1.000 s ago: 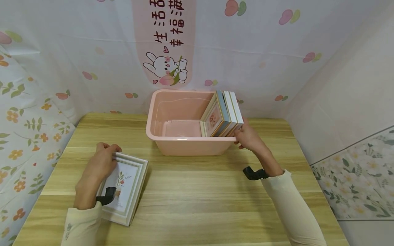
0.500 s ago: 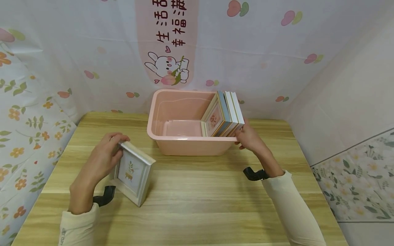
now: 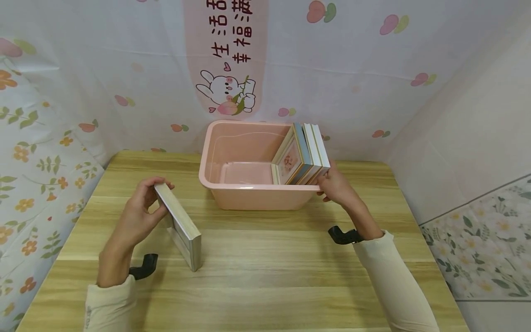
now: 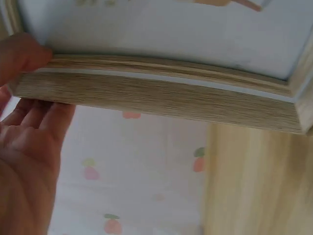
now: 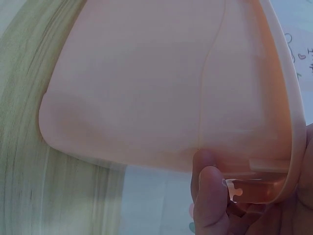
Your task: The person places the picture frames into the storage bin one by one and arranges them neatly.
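My left hand [image 3: 137, 216] pinches one end of a picture frame [image 3: 180, 214] at the table's left side. The picture frame stands on edge, its narrow pale rim facing up and its picture turned from the head view. In the left wrist view, the left thumb [image 4: 22, 58] presses the front of the wood-grain frame [image 4: 161, 98], with the fingers behind it. My right hand [image 3: 337, 185] grips the front right corner of a pink plastic bin [image 3: 257, 199]; the right wrist view shows its fingers [image 5: 212, 196] at the bin's rim [image 5: 293, 88].
Several frames lean together at the bin's right end, among them one with a pink picture [image 3: 289, 160], a blue-edged one [image 3: 304, 147] and white ones [image 3: 318, 147]. Behind the wooden table [image 3: 265, 276] hangs a patterned cloth [image 3: 332, 83].
My left hand has raised the picture frame from lying tilted face up to standing on edge, and turned its picture away. The right hand stays on the bin.
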`<state>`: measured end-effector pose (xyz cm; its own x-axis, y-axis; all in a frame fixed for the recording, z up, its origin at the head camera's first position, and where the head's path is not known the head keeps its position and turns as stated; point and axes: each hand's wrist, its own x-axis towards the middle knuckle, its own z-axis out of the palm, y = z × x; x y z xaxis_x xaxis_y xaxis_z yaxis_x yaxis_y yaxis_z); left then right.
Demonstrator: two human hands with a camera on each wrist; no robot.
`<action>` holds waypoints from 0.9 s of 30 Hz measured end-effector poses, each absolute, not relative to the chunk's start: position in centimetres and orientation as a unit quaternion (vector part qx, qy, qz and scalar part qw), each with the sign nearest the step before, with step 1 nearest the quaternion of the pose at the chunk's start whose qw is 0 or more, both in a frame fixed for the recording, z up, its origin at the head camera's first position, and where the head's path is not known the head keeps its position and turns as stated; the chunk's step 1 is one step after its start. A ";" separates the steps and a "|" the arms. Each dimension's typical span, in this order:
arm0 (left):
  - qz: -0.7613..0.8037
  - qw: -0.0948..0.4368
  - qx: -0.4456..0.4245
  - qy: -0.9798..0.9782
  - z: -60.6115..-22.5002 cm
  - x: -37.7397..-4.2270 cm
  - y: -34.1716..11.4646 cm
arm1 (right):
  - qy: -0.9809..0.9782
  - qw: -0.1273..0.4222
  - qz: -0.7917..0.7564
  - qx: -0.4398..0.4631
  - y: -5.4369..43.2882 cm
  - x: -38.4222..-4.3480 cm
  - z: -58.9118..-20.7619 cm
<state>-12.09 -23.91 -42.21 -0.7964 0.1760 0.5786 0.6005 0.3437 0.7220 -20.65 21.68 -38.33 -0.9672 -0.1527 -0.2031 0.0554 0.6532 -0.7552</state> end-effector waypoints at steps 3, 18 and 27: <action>-0.524 0.226 -0.216 -0.792 -42.8 -11.8 -24.0 | 0.901 0.124 -0.415 -0.027 21.7 -20.6 -38.4; -0.414 0.307 -0.143 -0.845 -42.7 -11.2 -22.9 | 0.902 0.122 -0.414 -0.025 21.8 -20.7 -38.4; -0.463 0.305 -0.143 -0.820 -42.3 -11.4 -22.5 | 0.898 0.121 -0.422 -0.025 21.8 -20.6 -38.2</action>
<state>-11.36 -22.48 -42.32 -0.7735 -0.0479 0.6320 0.5168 0.5296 0.6726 -20.58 21.79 -38.24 -0.9694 -0.1466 -0.1969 0.0578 0.6433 -0.7634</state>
